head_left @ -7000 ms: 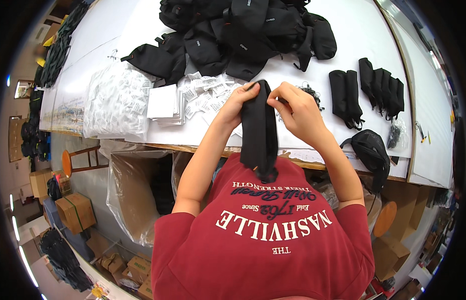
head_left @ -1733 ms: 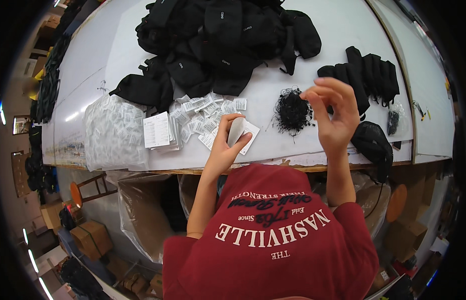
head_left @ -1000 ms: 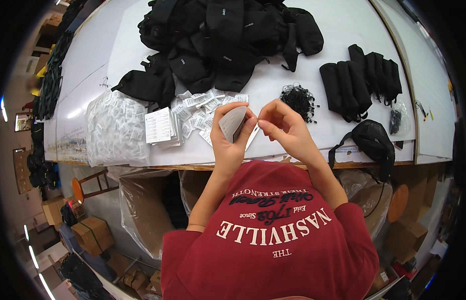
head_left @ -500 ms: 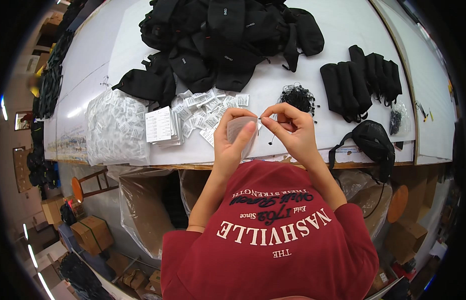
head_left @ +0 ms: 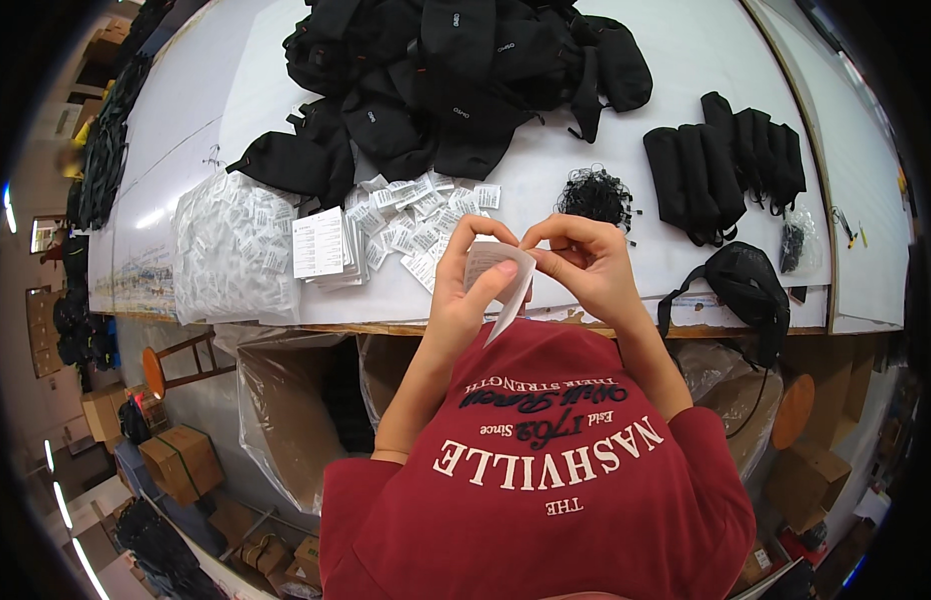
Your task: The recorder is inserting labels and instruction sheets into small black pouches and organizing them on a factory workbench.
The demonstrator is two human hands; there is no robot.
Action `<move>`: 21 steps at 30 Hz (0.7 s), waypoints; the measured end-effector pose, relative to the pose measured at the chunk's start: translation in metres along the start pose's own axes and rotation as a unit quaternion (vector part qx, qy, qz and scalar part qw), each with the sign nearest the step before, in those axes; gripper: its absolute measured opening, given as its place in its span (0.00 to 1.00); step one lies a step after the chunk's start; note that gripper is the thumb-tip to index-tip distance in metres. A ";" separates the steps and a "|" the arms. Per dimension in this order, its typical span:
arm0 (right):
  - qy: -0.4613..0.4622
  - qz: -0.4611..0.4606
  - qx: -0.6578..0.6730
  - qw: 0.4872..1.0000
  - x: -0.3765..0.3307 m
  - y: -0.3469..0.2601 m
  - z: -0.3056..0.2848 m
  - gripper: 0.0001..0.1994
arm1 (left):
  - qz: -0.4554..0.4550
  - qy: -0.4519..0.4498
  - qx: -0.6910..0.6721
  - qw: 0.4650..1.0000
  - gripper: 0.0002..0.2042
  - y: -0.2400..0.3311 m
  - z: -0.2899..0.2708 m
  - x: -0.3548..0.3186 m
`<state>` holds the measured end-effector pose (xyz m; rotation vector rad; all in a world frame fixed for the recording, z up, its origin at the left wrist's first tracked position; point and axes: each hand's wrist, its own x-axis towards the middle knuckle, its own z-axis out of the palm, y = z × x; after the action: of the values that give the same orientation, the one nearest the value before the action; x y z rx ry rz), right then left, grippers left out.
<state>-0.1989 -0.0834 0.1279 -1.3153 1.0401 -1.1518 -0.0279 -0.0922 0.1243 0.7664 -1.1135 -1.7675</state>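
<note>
My left hand [head_left: 464, 280] is closed on a white printed paper tag [head_left: 513, 290], thumb across its face; the tag is bent and hangs down over the shirt. At its upper corner my right hand [head_left: 596, 270] pinches thumb and forefinger together, close to the left fingertips. A thin black tag string hung from this right hand in the earlier frame; now the fingers mostly hide it. Just beyond the right hand lies a tangled pile of black strings [head_left: 594, 195]. Left of the left hand stands a stack of printed white tags [head_left: 321, 245].
Small white packets [head_left: 416, 220] lie loose beside a clear bag of packets [head_left: 231, 250]. Black fabric bags [head_left: 456, 90] are heaped at the back. Rolled black pouches [head_left: 691, 185] and a black mesh bag [head_left: 741, 285] are on the right. Plastic-lined cartons [head_left: 276, 410] stand below the table edge.
The tag has swung and turned, its lower end now hanging toward me. My right fingers have shifted slightly at its corner, and the dangling black string is out of sight.
</note>
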 end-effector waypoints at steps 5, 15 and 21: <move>-0.028 0.003 0.077 0.997 -0.001 0.010 -0.004 0.03 | -0.043 -0.042 -0.074 0.995 0.11 0.005 0.000 0.001; -0.034 -0.006 0.023 0.999 -0.003 -0.002 -0.004 0.03 | -0.062 -0.029 -0.054 0.996 0.10 0.003 -0.001 0.001; -0.023 -0.087 -0.073 0.993 -0.002 -0.009 -0.003 0.04 | -0.018 -0.030 -0.037 0.999 0.10 -0.003 -0.004 0.000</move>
<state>-0.2027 -0.0812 0.1364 -1.5670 1.0054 -1.1858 -0.0253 -0.0930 0.1203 0.6957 -1.0725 -1.8619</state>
